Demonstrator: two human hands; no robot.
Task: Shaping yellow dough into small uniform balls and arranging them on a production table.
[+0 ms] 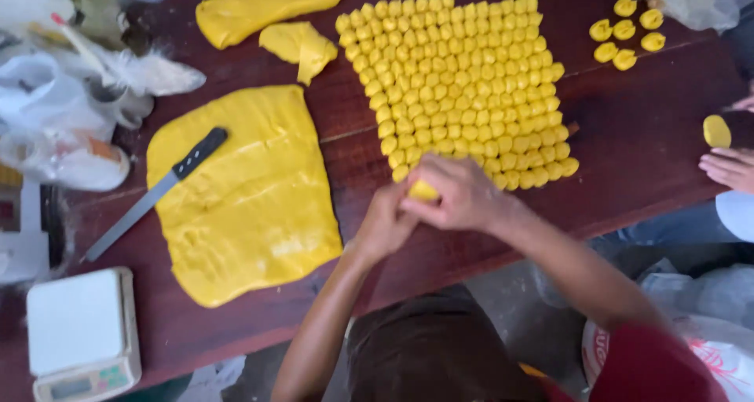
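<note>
My left hand and my right hand meet over the near edge of a dark wooden table, both pinching one small yellow dough piece. Just beyond my fingers lies a big block of several small yellow dough pieces packed in rows. To the left a flat sheet of yellow dough lies on the table with a black-handled knife resting across its upper left corner.
Two more dough lumps, one long and one small, lie at the back. Several shaped dough pieces sit far right. Another person's hand rests at the right edge near a dough piece. A white scale and plastic bags crowd the left.
</note>
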